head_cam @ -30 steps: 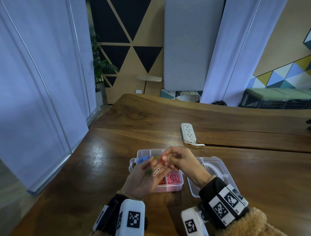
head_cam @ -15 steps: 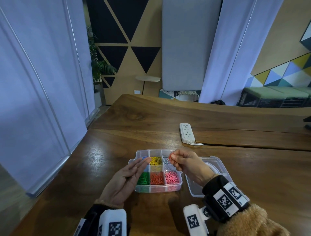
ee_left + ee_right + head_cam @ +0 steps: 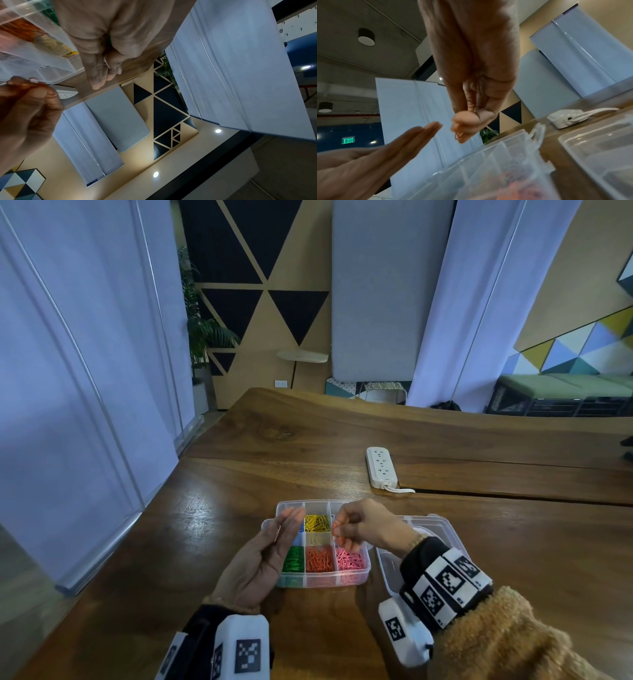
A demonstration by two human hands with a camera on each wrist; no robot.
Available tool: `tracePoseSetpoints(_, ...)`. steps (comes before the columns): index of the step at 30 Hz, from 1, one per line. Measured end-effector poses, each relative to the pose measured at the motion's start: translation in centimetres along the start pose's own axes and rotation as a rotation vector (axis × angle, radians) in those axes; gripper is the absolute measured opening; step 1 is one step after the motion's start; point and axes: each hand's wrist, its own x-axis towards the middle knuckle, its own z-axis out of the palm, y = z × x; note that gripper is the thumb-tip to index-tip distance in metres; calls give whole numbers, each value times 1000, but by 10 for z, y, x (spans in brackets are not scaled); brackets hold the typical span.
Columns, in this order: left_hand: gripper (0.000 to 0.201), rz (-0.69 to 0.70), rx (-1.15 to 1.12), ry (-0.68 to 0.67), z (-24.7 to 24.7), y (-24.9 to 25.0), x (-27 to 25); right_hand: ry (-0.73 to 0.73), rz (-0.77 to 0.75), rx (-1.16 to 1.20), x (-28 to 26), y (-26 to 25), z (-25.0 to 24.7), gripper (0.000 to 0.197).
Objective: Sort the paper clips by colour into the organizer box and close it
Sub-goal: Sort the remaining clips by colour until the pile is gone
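Wooden table: one six-compartment organizer box; right hand pinches one orange clip; left hand flat.

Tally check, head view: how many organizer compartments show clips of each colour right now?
Yellow clips: 1
Green clips: 1
Orange clips: 1
Pink clips: 1
Blue clips: 1, mostly behind the left hand
Total: 5 compartments; the right hand covers the rest of the organizer box.
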Motion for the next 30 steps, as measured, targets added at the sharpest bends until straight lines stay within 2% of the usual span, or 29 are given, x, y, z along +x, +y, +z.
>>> tracePoseSetpoints(1, 23, 12, 3, 15, 2, -1, 1, -7, 7, -14, 4, -3, 5, 12)
tracePoseSetpoints(3, 43, 13, 15, 25, 0, -2, 4, 8, 22, -74, 11, -8, 14, 11)
tracePoseSetpoints(8, 71, 17, 51, 67, 6, -2, 3, 23, 59, -285, 15, -16, 29, 11)
tracePoseSetpoints(13, 86, 21, 73, 52, 6, -6, 6, 29, -66, -275, 3, -13, 27, 12)
tracePoseSetpoints(15, 88, 19, 79, 53, 7, -7, 7, 80, -131, -284, -2, -10, 24, 12)
tracePoseSetpoints(17, 87, 22, 82, 62, 7, -8, 7, 200, -198, -266, -6, -6, 22, 17)
tracePoseSetpoints(19, 86, 21, 79, 73, 7, -9, 7, 347, -338, -258, -10, -6, 21, 18)
tracePoseSetpoints(21, 84, -7, 85, 71, 10, -12, 5, 416, -515, -346, -11, -11, 22, 12)
tracePoseSetpoints(23, 82, -41, 118, 84, 16, -15, 3, 367, -620, -504, -10, -18, 24, 13)
tracePoseSetpoints(26, 78, -85, 162, 88, 21, -16, 1, 281, -647, -669, -7, -20, 27, 11)
tracePoseSetpoints(28, 78, -99, 161, 84, 20, -14, 0, 292, -660, -631, -9, -19, 27, 7)
tracePoseSetpoints(30, 72, -81, 147, 85, 14, -10, -2, 333, -623, -473, -12, -18, 23, 3)
